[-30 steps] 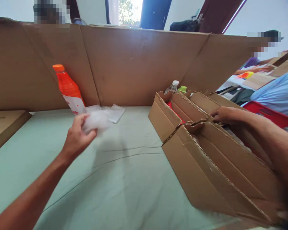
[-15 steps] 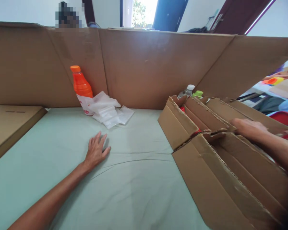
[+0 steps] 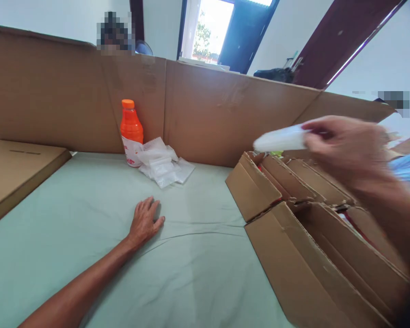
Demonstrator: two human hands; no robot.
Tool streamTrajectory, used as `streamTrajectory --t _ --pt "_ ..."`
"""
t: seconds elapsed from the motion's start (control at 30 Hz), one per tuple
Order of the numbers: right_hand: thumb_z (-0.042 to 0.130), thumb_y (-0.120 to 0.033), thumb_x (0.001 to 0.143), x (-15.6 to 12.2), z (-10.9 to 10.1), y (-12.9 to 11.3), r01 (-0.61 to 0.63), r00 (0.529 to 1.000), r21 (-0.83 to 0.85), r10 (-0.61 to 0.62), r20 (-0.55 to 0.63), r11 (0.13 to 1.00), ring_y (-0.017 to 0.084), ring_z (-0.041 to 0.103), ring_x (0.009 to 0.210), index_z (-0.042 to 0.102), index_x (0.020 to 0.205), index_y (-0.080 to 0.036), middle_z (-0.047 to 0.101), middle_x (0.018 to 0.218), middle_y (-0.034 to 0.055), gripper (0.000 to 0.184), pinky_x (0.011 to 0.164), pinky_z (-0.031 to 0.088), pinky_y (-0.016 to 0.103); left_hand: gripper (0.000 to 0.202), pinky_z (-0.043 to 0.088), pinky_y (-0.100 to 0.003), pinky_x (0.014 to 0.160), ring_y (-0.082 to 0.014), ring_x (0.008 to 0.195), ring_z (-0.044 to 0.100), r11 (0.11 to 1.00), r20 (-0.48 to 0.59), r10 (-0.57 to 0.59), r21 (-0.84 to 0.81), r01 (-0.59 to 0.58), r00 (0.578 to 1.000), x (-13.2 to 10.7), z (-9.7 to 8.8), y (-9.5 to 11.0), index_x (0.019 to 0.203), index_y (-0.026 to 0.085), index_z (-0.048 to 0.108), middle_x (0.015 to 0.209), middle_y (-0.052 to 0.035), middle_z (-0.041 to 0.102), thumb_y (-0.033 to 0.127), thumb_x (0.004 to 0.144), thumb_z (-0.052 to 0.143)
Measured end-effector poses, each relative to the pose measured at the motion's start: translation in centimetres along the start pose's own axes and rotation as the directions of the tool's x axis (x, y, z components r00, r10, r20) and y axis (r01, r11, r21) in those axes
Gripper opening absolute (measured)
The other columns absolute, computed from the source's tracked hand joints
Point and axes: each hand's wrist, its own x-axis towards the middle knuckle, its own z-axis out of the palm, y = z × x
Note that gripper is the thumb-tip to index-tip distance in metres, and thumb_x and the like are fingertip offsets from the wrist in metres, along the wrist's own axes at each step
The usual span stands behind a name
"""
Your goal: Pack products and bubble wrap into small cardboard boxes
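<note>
My left hand [image 3: 146,219] lies flat on the pale green cloth [image 3: 198,278], fingers a little spread, holding nothing. Up at the right, my right hand [image 3: 348,146] is closed on the end of a smooth white tube-like object [image 3: 280,138], which points left and is smeared by motion. Both are above the open cardboard boxes [image 3: 259,193], apart from them. Beyond my left hand, several clear plastic bags [image 3: 162,166] lie in a loose heap against an upright orange bottle [image 3: 132,130] with a white and red label.
A tall cardboard screen [image 3: 205,109] runs along the back. At the left lies a flat closed carton [image 3: 23,168]. A green cap [image 3: 276,154] shows behind the boxes at the right. Two people [image 3: 114,36] are partly visible beyond the screen.
My right hand has come up out of the boxes at the right and moved left with the white tube-like object. My left hand stays on the cloth; the view has tilted.
</note>
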Motion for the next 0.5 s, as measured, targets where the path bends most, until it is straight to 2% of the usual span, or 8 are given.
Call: streamTrajectory --t 0.07,0.13,0.17,0.23,0.3,0.33,0.43,0.5 --pt "0.051 -0.024 0.086 0.2 2.7 -7.2 0.091 0.996 0.143 -0.087 -0.030 0.986 0.027 0.069 0.096 0.074 0.108 -0.021 0.076 0.108 0.0117 0.031 0.084 0.050 0.038 0.043 0.034 -0.054 0.115 -0.0339 0.134 0.050 1.000 -0.014 0.008 0.007 -0.008 1.000 0.0 0.0 0.1 0.128 0.017 0.061 0.142 -0.0182 0.057 0.031 0.087 0.059" --pt "0.052 -0.022 0.085 -0.1 6.0 -12.7 0.069 0.997 0.257 -0.076 0.017 0.964 0.027 0.069 0.092 0.074 0.103 -0.020 0.076 0.105 0.0112 0.029 0.081 0.051 0.038 0.037 0.034 -0.054 0.116 -0.0333 0.133 0.051 1.000 -0.022 0.021 0.014 -0.021 1.000 0.1 -0.1 0.1 0.123 0.019 0.064 0.138 -0.0162 0.060 0.031 0.088 0.059" --pt "0.055 -0.025 0.084 -0.3 7.5 -14.6 0.069 0.989 0.334 -0.107 0.098 0.940 0.026 0.069 0.088 0.074 0.101 -0.022 0.077 0.100 0.0088 0.026 0.079 0.051 0.037 0.035 0.035 -0.054 0.115 -0.0334 0.132 0.051 1.000 -0.022 0.028 0.015 -0.028 0.999 0.1 -0.1 0.1 0.120 0.019 0.066 0.137 -0.0160 0.061 0.031 0.088 0.059" --pt "0.058 -0.030 0.085 -1.1 9.5 -16.6 0.114 0.933 0.495 -0.264 0.244 0.861 0.022 0.069 0.081 0.076 0.095 -0.026 0.078 0.089 0.0029 0.021 0.075 0.051 0.032 0.033 0.035 -0.055 0.115 -0.0341 0.131 0.052 0.999 -0.017 0.043 0.005 -0.043 0.999 0.2 -0.2 0.1 0.118 0.017 0.067 0.135 -0.0173 0.062 0.030 0.088 0.058" --pt "0.058 -0.034 0.085 -1.6 10.0 -15.7 0.117 0.885 0.586 -0.351 0.305 0.802 0.019 0.068 0.076 0.077 0.090 -0.026 0.076 0.081 0.0006 0.021 0.071 0.050 0.029 0.033 0.035 -0.056 0.114 -0.0352 0.131 0.052 0.998 -0.010 0.055 -0.009 -0.055 0.998 0.1 -0.3 0.0 0.117 0.016 0.068 0.135 -0.0189 0.062 0.031 0.089 0.056" --pt "0.057 -0.034 0.085 -1.7 9.8 -14.3 0.099 0.887 0.591 -0.341 0.313 0.801 0.018 0.068 0.075 0.077 0.089 -0.024 0.075 0.079 0.0008 0.022 0.070 0.049 0.028 0.033 0.035 -0.056 0.114 -0.0356 0.131 0.052 0.998 -0.008 0.057 -0.013 -0.057 0.998 0.0 -0.3 -0.1 0.117 0.016 0.068 0.136 -0.0192 0.061 0.032 0.090 0.055" --pt "0.056 -0.029 0.082 -1.4 8.0 -7.4 0.001 0.914 0.416 -0.170 0.369 0.909 0.017 0.066 0.072 0.076 0.091 -0.021 0.074 0.078 0.0017 0.024 0.069 0.049 0.028 0.035 0.034 -0.056 0.114 -0.0353 0.132 0.052 0.999 -0.005 0.053 -0.010 -0.053 0.999 -0.1 -0.2 -0.4 0.116 0.017 0.069 0.137 -0.0185 0.061 0.037 0.093 0.051" --pt "0.056 -0.025 0.079 -1.4 6.5 -2.1 -0.074 0.878 0.175 -0.019 0.478 0.982 0.017 0.065 0.070 0.076 0.087 -0.020 0.073 0.076 0.0015 0.022 0.067 0.048 0.027 0.037 0.035 -0.055 0.114 -0.0351 0.131 0.052 0.998 -0.005 0.057 -0.008 -0.057 0.998 -0.1 0.1 -0.7 0.115 0.017 0.069 0.136 -0.0186 0.062 0.039 0.093 0.049"
